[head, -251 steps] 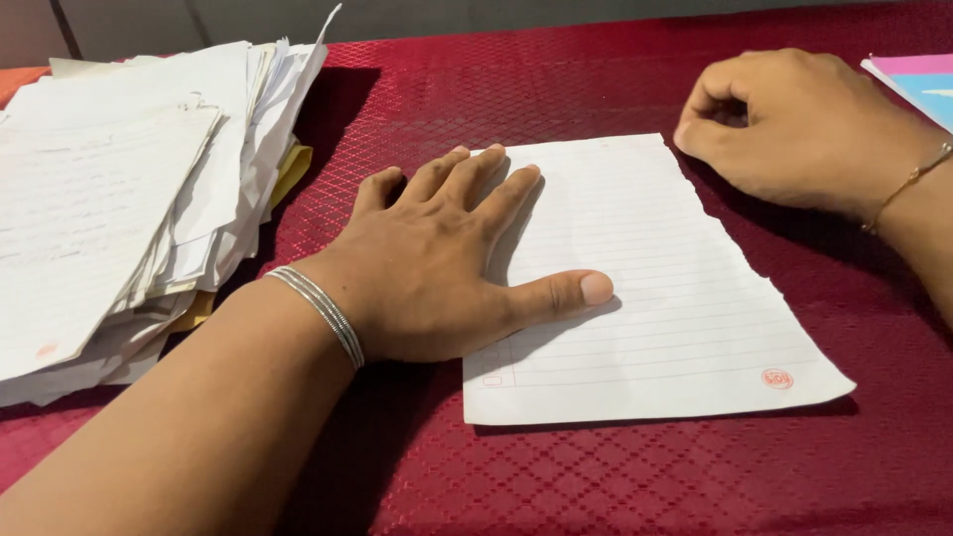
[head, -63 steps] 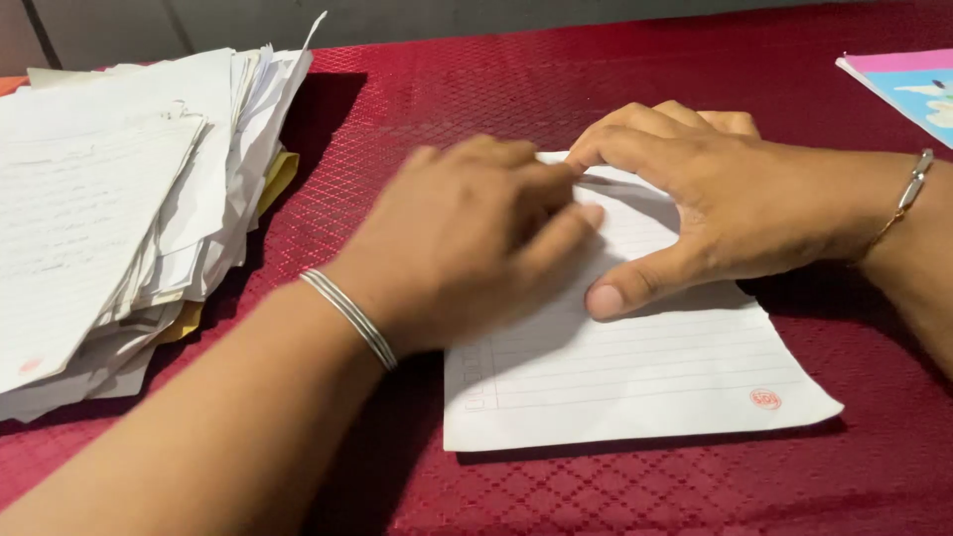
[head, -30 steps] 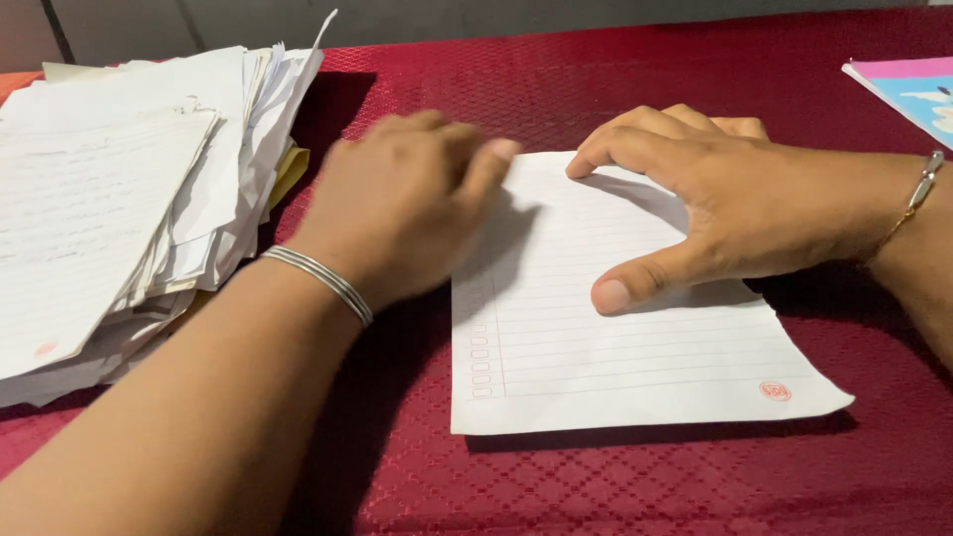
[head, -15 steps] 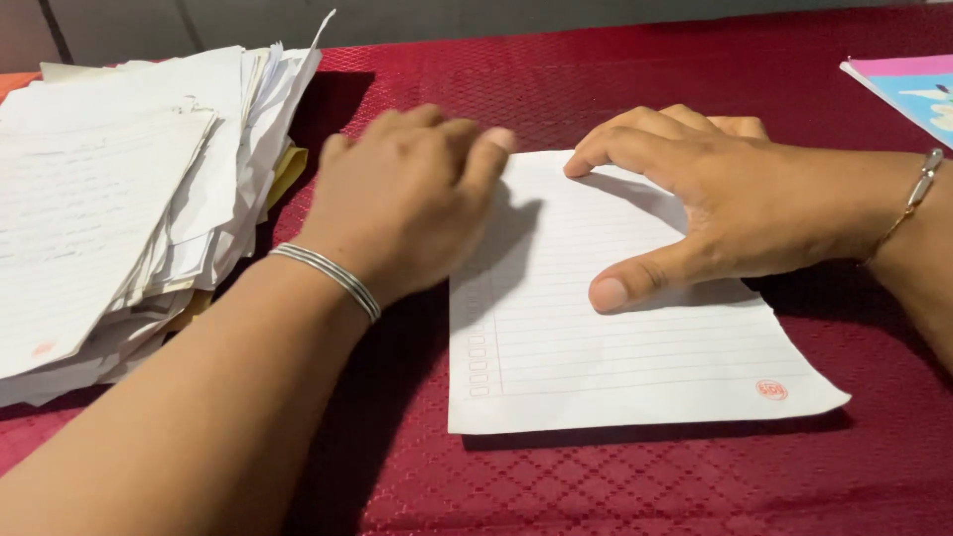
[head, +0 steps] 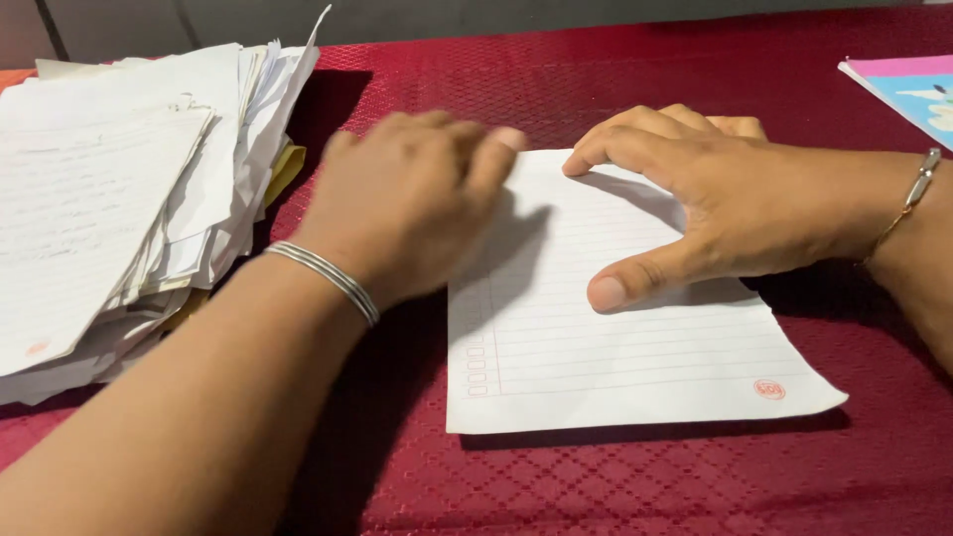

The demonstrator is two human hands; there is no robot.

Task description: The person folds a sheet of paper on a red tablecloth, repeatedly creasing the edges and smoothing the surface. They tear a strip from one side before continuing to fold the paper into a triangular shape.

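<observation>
A white lined sheet (head: 635, 367) with a small red stamp in its near right corner lies flat on the dark red patterned tablecloth (head: 596, 486). My right hand (head: 725, 203) rests on the sheet's far half, fingertips and thumb spread and pressing down. My left hand (head: 407, 203), motion-blurred, is at the sheet's far left corner with its fingers together, the fingertips over the sheet's left edge. It grips nothing that I can see. A thin silver bangle is on my left wrist and a fine chain on my right.
A thick, untidy pile of written and blank papers (head: 109, 199) lies at the left, with a yellow sheet (head: 283, 169) poking out. The corner of a pink and blue book (head: 908, 87) shows at the far right edge.
My right hand came onto the sheet and has stayed pressing it. My left hand slid off the sheet's middle to its far left corner, and now moves a little to the right.
</observation>
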